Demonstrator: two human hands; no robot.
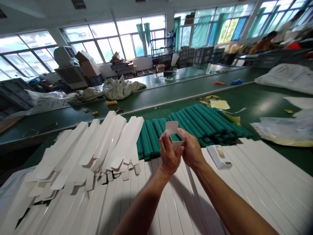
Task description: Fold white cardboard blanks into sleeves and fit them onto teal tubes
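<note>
Both hands grip one white cardboard box [172,125], whose end faces me with a flap standing up. Green shows inside the opening. My left hand [169,153] wraps round its left side and front, and my right hand [192,147] holds its right side. Behind the hands lie stacked green ribbed rods [195,122]. To the left, a heap of white long boxes [102,143] lies with several end flaps hanging loose. A white tape dispenser [218,157] stands to the right of my right hand, on rows of white boxes laid side by side [264,176].
Across the green table run pale strips. On it lie a crumpled grey sack [119,88], a yellow sheet [220,104], a red tool [219,83], a blue tool [236,82] and clear plastic bags [286,130]. People [265,42] are at the far right.
</note>
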